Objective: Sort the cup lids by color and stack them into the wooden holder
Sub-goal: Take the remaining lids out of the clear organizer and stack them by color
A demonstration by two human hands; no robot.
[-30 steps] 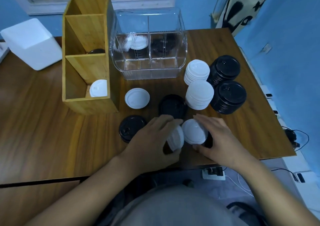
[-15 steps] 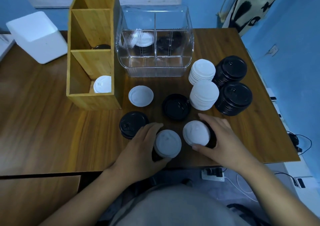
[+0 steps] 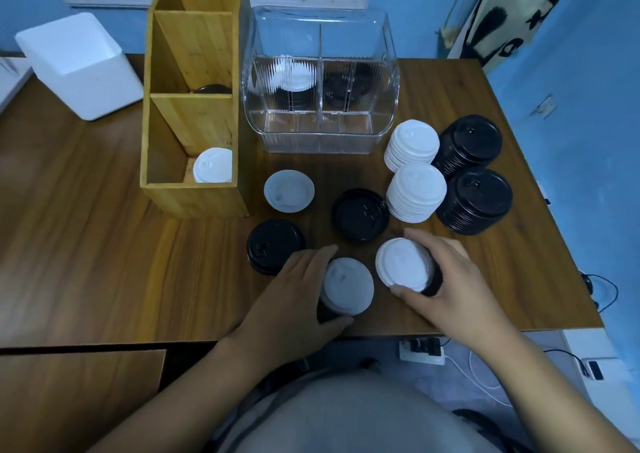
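Left hand (image 3: 294,300): fingers and thumb curled round a white lid (image 3: 346,286), something dark under it, at the table's (image 3: 86,244) near edge.
Right hand (image 3: 457,279): curled round the other white lid (image 3: 403,267), black lids beneath, just beside.
Wooden holder (image 3: 194,206): forward and left of both hands; near compartment holds a stored lid (image 3: 212,165), white.
Nearer hand: the left, so I judge it better placed to carry its lid there first.

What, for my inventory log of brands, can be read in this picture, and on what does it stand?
No text can be read for certain.
Hanging cloth: bold black marks, cut off by the frame edge, not legible as words.
Cup lids: small raised marks on the tops, too small and blurred to read.
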